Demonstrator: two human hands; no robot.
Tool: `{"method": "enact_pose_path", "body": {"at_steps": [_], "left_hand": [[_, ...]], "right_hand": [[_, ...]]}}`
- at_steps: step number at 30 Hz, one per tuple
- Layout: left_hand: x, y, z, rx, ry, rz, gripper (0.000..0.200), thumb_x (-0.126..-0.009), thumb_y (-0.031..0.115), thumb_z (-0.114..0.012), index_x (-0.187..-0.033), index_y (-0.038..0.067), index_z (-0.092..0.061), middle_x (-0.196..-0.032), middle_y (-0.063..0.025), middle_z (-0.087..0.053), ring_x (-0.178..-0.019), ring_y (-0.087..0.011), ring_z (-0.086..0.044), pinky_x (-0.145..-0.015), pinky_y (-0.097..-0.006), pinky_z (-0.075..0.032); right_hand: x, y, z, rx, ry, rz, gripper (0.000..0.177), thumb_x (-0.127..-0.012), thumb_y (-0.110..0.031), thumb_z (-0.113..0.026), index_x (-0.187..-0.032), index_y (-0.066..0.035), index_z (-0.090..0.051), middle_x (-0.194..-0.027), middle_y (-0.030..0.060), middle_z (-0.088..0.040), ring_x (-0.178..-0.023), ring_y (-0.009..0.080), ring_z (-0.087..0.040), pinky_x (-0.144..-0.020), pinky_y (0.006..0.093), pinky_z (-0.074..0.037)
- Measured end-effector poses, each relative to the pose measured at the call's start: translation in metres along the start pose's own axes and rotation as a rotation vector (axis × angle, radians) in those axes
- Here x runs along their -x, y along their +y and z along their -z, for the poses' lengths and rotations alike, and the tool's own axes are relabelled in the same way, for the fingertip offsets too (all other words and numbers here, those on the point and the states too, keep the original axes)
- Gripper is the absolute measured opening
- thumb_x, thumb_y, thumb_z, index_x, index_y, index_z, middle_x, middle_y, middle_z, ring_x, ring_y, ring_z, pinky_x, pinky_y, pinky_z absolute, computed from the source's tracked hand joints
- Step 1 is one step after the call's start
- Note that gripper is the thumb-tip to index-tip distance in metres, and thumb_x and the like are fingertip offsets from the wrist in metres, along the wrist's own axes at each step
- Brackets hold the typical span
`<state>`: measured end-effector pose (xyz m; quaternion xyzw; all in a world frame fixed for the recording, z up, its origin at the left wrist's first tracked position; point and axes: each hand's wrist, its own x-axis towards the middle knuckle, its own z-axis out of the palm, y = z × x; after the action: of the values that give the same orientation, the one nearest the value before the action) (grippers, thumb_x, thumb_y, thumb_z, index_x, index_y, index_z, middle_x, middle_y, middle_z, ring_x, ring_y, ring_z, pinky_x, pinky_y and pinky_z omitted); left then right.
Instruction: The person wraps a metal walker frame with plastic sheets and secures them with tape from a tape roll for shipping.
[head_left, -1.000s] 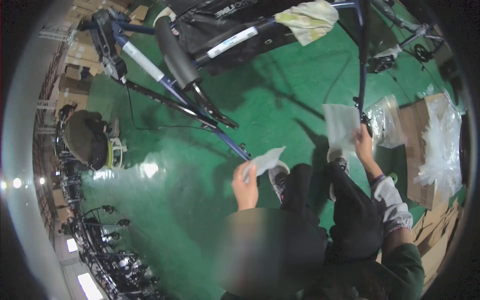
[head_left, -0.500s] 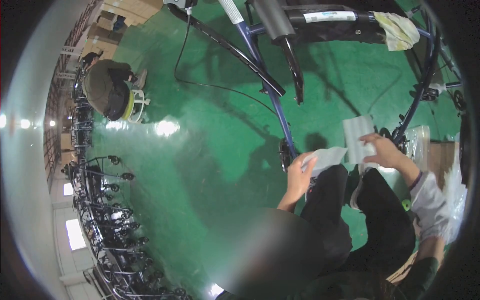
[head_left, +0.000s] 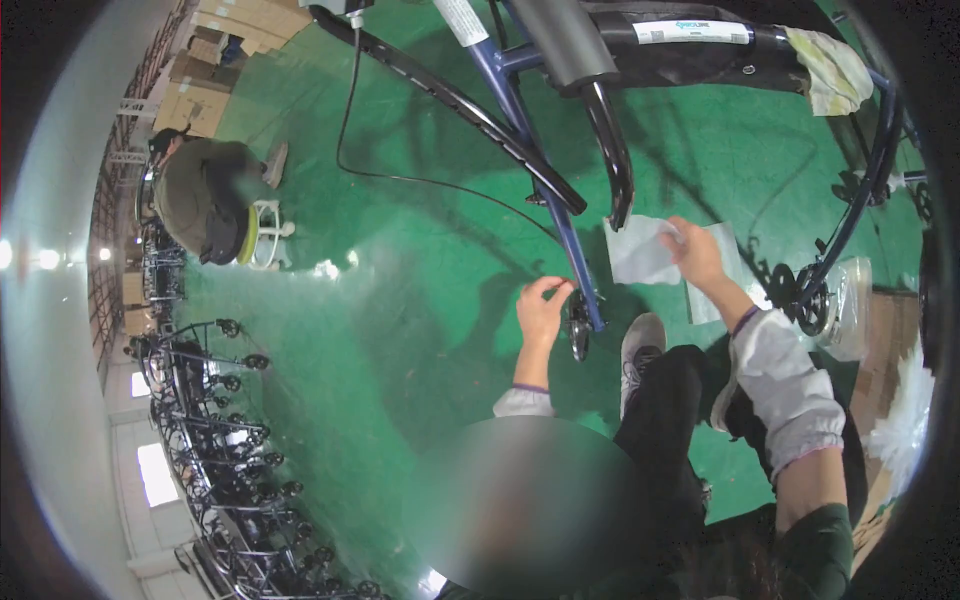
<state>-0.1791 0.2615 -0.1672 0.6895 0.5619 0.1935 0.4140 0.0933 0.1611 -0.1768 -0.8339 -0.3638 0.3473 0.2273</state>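
My right hand [head_left: 695, 252] pinches a white translucent sheet [head_left: 638, 252] by its right edge, beneath the bent end of a black tube [head_left: 612, 160]. A second whitish sheet [head_left: 712, 296] lies behind and below that hand. To the left, my left hand [head_left: 542, 308] is closed, thumb and fingertips pressed together, close beside the lower end of a blue frame tube [head_left: 560, 225] and its small black wheel [head_left: 579, 335]. What those fingertips hold, if anything, is too small to make out. Above hangs a black padded part with a white label [head_left: 692, 32].
A person [head_left: 205, 195] sits on a low stool [head_left: 262, 235] at the upper left, near cardboard boxes [head_left: 190, 105]. Rows of black wheeled frames [head_left: 225, 440] line the left side. A cloth [head_left: 830, 70] hangs at the upper right. Plastic bags [head_left: 850, 310] lie at the right.
My left hand has let go of the white sheet and moved left to the wheel. My right hand has moved up and left and now holds a sheet. The seated person has bent lower.
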Motion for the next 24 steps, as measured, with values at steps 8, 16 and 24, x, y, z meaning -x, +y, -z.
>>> {"method": "enact_pose_path", "body": {"at_steps": [8, 16, 24], "left_hand": [[-0.034, -0.001, -0.021, 0.103, -0.155, 0.146, 0.014, -0.087, 0.022, -0.066, -0.085, 0.011, -0.074, -0.091, -0.0033, -0.070, -0.087, -0.0174, -0.061, -0.081, -0.0310, -0.045], [-0.049, 0.049, -0.004, 0.749, 0.109, 0.387, 0.045, -0.091, 0.046, -0.060, -0.123, 0.013, -0.057, -0.102, 0.0040, -0.061, -0.085, -0.0069, -0.054, -0.081, -0.0265, -0.041], [0.007, -0.037, -0.025, 0.162, -0.063, 0.228, 0.025, -0.094, 0.034, -0.057, -0.099, 0.010, -0.060, -0.096, -0.0027, -0.058, -0.092, -0.0190, -0.052, -0.083, -0.0312, -0.040]], "right_hand": [[-0.018, -0.030, -0.032, 0.274, -0.007, 0.117, 0.014, -0.095, -0.025, -0.052, -0.099, -0.014, -0.060, -0.076, 0.0108, -0.066, -0.070, 0.0363, -0.062, -0.054, 0.0474, -0.043], [-0.028, -0.067, -0.030, 0.200, -0.245, 0.112, 0.019, -0.086, -0.031, -0.048, -0.077, -0.015, -0.052, -0.073, 0.0052, -0.057, -0.067, 0.0266, -0.050, -0.060, 0.0399, -0.041], [-0.053, -0.070, -0.067, -0.053, -0.297, 0.169, 0.016, -0.081, -0.026, -0.053, -0.088, -0.014, -0.062, -0.080, 0.0005, -0.057, -0.072, 0.0183, -0.051, -0.068, 0.0337, -0.041]]}}
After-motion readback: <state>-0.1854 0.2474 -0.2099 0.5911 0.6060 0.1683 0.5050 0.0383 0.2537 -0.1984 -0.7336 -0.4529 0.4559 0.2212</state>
